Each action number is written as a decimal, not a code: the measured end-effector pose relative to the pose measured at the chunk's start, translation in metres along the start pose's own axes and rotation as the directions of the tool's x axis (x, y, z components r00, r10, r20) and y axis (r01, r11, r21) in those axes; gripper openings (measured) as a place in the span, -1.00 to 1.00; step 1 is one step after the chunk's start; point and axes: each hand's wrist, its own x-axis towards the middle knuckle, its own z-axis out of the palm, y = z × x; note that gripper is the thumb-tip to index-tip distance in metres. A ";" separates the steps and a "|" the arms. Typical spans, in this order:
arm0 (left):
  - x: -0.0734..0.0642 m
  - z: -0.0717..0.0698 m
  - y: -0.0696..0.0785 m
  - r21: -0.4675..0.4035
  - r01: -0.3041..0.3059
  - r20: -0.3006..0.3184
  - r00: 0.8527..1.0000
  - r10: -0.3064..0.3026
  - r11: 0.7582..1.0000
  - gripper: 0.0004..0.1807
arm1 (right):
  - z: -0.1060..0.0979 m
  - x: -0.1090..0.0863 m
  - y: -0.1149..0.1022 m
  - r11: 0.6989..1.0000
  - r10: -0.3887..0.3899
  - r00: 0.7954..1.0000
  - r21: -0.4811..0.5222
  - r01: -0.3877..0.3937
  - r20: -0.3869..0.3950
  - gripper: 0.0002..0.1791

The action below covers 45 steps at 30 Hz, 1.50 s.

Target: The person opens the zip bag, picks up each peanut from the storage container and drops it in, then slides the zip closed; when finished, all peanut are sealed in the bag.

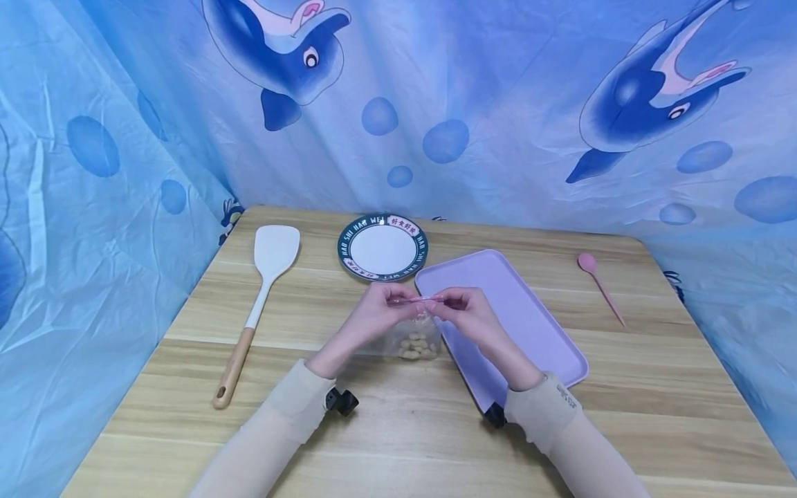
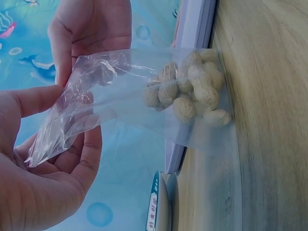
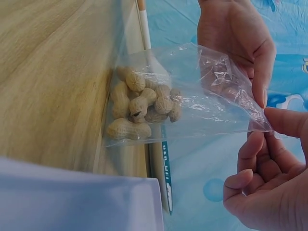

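Note:
A clear plastic bag (image 2: pixel 139 91) hangs upright between both hands, its bottom at the wooden table. Several unshelled peanuts (image 1: pixel 416 346) lie in the bottom of the bag. My left hand (image 1: pixel 378 310) pinches the bag's top edge, thumb against curled fingers. Close beside it, my right hand (image 1: pixel 465 315) pinches the same top edge from the other side. In the right wrist view, the right thumb and fingers (image 3: pixel 284 120) meet at a corner of the bag's mouth, and the peanuts (image 3: pixel 139 103) show through the film.
Right of the bag lies a lilac tray (image 1: pixel 529 315), partly under the right forearm. A green-rimmed plate (image 1: pixel 382 247) sits behind the hands. At left is a white spatula (image 1: pixel 276 252) with a wooden handle; at far right, a small pink spoon (image 1: pixel 587 263).

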 end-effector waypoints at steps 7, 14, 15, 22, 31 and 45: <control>0.000 0.002 0.001 0.014 0.030 -0.015 0.999 -0.030 0.999 -0.84 | 0.002 -0.002 -0.001 1.000 -0.029 1.000 0.001 0.029 -0.002 -0.81; -0.001 0.003 -0.001 0.045 0.039 -0.026 0.999 -0.038 0.998 -0.84 | 0.004 -0.002 0.002 0.998 -0.064 0.998 0.008 0.064 -0.004 -0.85; -0.001 0.003 -0.001 0.056 0.037 -0.029 0.999 -0.035 0.998 -0.83 | 0.004 -0.002 0.002 0.998 -0.069 0.998 0.007 0.069 -0.005 -0.85; -0.002 0.002 -0.002 0.115 0.027 -0.033 0.999 -0.023 0.993 -0.84 | 0.005 0.000 0.004 0.998 -0.063 0.998 0.001 0.063 -0.013 -0.84; -0.002 -0.004 0.001 0.173 0.047 -0.027 0.999 -0.043 0.984 -0.87 | 0.000 0.001 0.004 0.999 -0.026 0.999 -0.020 0.025 -0.032 -0.82; 0.002 -0.026 0.001 0.260 0.082 0.001 0.996 -0.085 0.962 -0.84 | -0.010 0.005 0.005 0.999 0.031 0.997 -0.019 -0.033 -0.074 -0.81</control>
